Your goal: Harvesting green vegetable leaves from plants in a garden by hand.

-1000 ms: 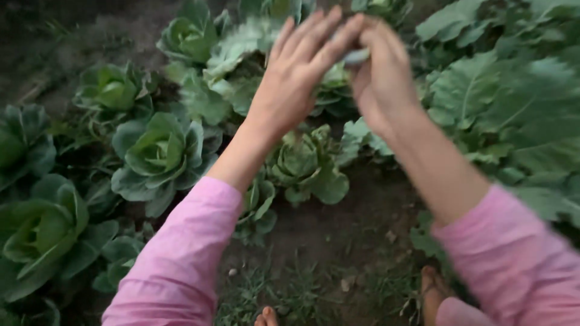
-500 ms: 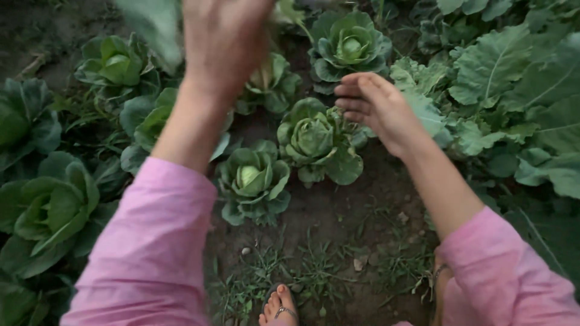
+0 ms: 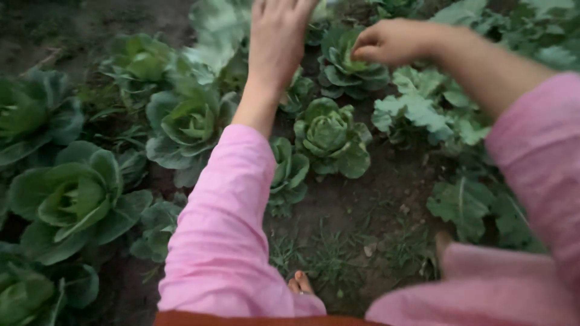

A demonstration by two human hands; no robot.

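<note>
Head cam, cabbage bed, dusk light.

R hand (image 3: pixel 393 41): fingertips bunched together, pinching at the top of a far cabbage head (image 3: pixel 350 60) near the far edge of the bed; contact point partly hidden by the knuckles, so cannot tell if a leaf is actually gripped.

L hand (image 3: pixel 279 36): raised over the bed, fingers extended and roughly together, tips cut off by the frame top; a big pale leaf (image 3: pixel 219 27) sits just beside it. Held or just behind? Cannot tell.

Handling est.: outer leaves thin, soft, tear easily; ribs stiffer, snap if bent. Head core dense, prob. heavy for its size, rooted. Best hold = leaf at base near the rib, not the edge.

Nearby: mid-bed cabbage (image 3: pixel 329 136), large one at left edge (image 3: pixel 72 199), bare soil (image 3: pixel 362 205), pink sleeves (image 3: pixel 223 229), toes (image 3: pixel 300 282).
</note>
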